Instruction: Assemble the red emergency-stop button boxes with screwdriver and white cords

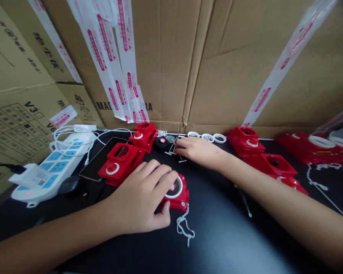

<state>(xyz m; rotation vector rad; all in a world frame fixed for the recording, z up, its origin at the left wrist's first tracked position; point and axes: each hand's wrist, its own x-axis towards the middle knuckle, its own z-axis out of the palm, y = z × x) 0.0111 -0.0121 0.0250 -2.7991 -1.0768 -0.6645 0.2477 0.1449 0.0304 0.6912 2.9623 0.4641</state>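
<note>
Your left hand (143, 198) clasps a case (183, 192) | right hand (196, 151) at pins (182, 160), grip unclear | seemingly picking one; calls for fine fingertips

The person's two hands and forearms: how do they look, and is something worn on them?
The left hand and right hand are bare, without visible gloves, rings or watches. The left forearm and right forearm show no sleeves within view.
</note>
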